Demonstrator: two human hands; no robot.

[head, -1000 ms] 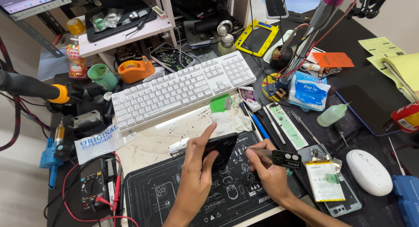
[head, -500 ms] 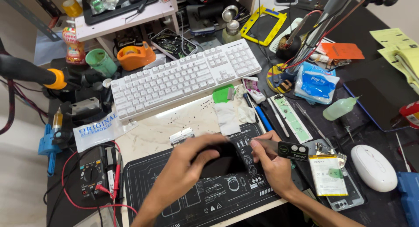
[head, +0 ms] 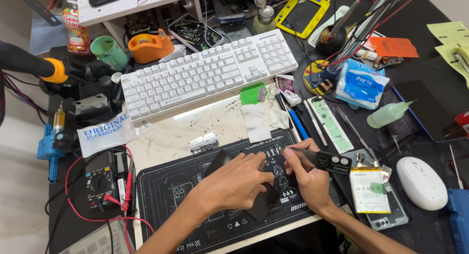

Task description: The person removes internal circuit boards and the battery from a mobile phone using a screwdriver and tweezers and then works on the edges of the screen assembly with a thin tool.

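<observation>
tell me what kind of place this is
Most likely a phone or electronics repair bench. A multimeter with red leads lies beside a black work mat, an opened phone with its battery sits nearby, and the right hand holds black tweezers.

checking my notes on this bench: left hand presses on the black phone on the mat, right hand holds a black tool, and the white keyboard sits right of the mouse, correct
One detail is wrong: the keyboard sits left of the mouse and farther back, not right of it. The head view shows this. The rest stands: the left hand presses on the black phone on the mat, and the right hand holds a black tool.
</observation>
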